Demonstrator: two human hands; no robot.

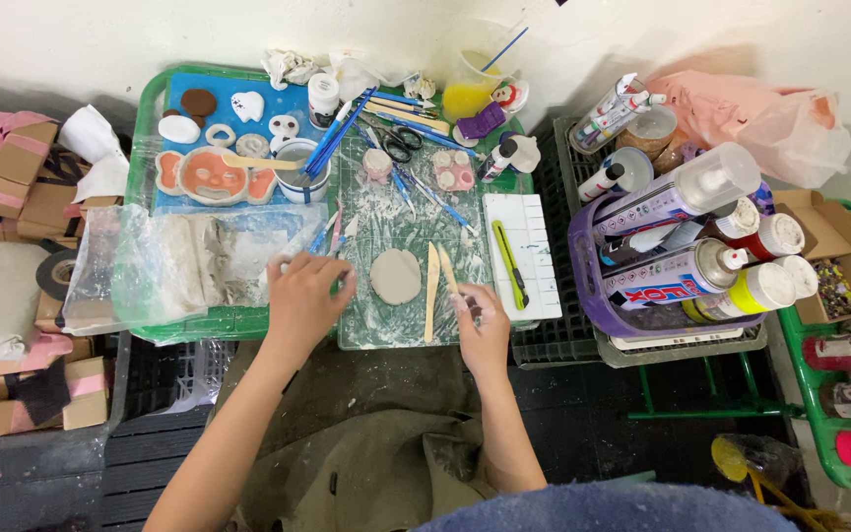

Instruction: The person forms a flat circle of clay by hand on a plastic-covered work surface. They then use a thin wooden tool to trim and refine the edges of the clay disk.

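- The tabletop (pixel 248 320) is a green crate-like surface against a white wall, carrying a clay-smeared green cutting mat (pixel 386 236) and a blue board (pixel 278 103) of small clay pieces.
- Cardboard boxes (pixel 12 163) stack to the left; a purple basket (pixel 593 296) of spray cans stands to the right.
- A flat, round grey clay disc (pixel 396 276) lies on the mat, between the hands and touching neither.
- Two pale wooden modelling tools (pixel 432 286) lie just right of the disc; a yellow-green craft knife (pixel 508 264) rests on a white tray (pixel 534 296).
- The left hand (pixel 302 296) is loosely curled at the mat's left edge, fingertips on clear plastic wrap (pixel 160 266); whether it grips anything I cannot tell.
- The right hand (pixel 483 325) is pinched shut on a small thin tool (pixel 467 303).
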